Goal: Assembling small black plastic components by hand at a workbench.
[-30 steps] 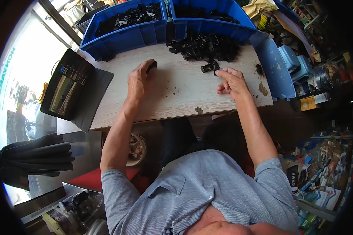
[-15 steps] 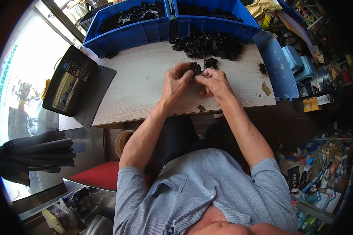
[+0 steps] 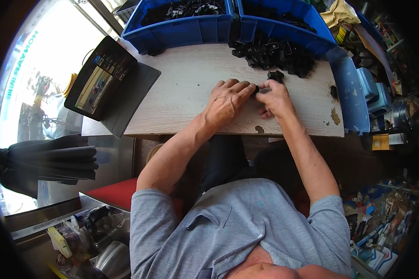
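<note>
Over the white tabletop, my two hands meet around a small black plastic part. Most of that part is covered by fingers. My left hand is closed, back upward, with its fingertips and thumb against the part's left side. From the right, my right hand pinches the part between thumb and index finger, the other fingers curled below. Just beyond the right hand lies another black plastic part. Behind it is a heap of similar black parts.
Two blue bins with black parts stand along the far edge. A tablet in a dark case leans at the left. Right of the table hangs a blue plastic panel. One stray black piece lies near the right edge.
The whole view has shifted, so the table appears farther right. My left hand has rolled over, its back now upward, and hides more of the black part. The right hand keeps its pinch.
</note>
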`<move>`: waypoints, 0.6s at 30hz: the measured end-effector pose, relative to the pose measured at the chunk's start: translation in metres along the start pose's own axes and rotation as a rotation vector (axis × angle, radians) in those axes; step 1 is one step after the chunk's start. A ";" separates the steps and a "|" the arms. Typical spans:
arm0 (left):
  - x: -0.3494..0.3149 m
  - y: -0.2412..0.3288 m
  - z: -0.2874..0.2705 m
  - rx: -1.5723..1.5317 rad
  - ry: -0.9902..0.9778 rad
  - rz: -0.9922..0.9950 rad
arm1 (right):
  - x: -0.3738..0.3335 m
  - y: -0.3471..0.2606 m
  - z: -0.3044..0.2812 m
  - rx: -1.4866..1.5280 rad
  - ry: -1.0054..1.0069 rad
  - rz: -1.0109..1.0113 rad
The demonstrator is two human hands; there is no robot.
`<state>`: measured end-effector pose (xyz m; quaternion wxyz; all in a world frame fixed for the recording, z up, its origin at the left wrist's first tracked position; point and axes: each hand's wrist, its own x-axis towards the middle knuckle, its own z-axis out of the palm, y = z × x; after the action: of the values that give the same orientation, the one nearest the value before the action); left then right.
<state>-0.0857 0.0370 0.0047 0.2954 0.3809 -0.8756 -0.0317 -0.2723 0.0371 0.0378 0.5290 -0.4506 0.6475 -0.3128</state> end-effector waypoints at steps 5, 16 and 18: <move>-0.006 0.006 -0.007 0.069 -0.055 -0.021 | 0.006 -0.002 -0.002 -0.066 -0.085 -0.052; -0.012 0.012 -0.002 0.093 0.060 -0.035 | 0.011 -0.004 0.003 -0.200 -0.105 -0.066; -0.010 0.014 0.000 0.100 0.110 -0.025 | 0.010 -0.006 0.003 -0.219 -0.085 -0.064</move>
<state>-0.0890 0.0534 0.0040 0.3233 0.4073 -0.8536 0.0293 -0.2682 0.0256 0.0377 0.4933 -0.5389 0.6402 -0.2377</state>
